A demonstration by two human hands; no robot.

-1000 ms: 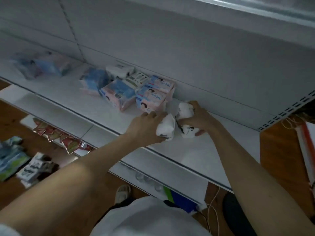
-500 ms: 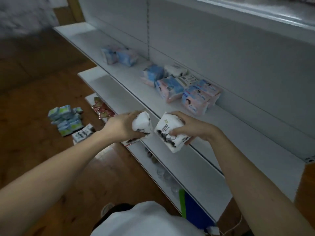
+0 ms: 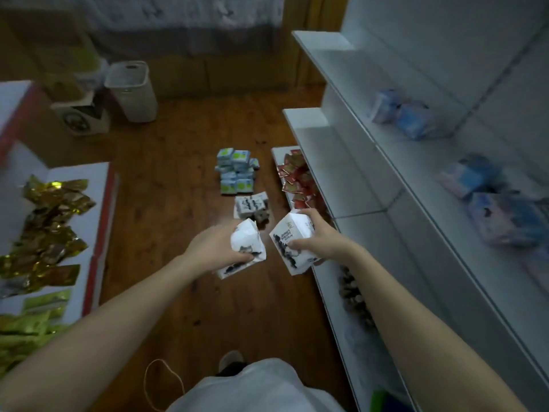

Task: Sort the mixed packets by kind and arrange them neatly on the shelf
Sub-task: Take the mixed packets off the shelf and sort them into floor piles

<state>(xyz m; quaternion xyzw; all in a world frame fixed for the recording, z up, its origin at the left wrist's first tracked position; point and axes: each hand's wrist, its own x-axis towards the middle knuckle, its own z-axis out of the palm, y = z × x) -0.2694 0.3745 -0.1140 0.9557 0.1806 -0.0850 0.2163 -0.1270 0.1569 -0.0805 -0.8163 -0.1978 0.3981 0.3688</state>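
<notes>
My left hand [image 3: 217, 248] grips a white packet with black ink print [image 3: 246, 248] over the wooden floor. My right hand [image 3: 320, 239] grips a second white packet of the same kind [image 3: 289, 239] just left of the shelf edge. Both packets are held off the shelf, side by side. More white packets of this kind [image 3: 251, 206] lie on the floor ahead, beyond them a pile of blue and green packets [image 3: 236, 171]. Blue and pink packets [image 3: 487, 197] sit on the white shelf [image 3: 365, 162] at the right.
Red packets [image 3: 297, 179] fill a low shelf near the floor. Gold packets [image 3: 50, 221] and green packets [image 3: 26, 319] lie on a white surface at the left. A white bin [image 3: 132, 90] and a carton [image 3: 80, 114] stand at the far end of the floor.
I have lifted both white packets off the shelf and swung them left over the floor. My view has turned from the shelf toward the floor piles.
</notes>
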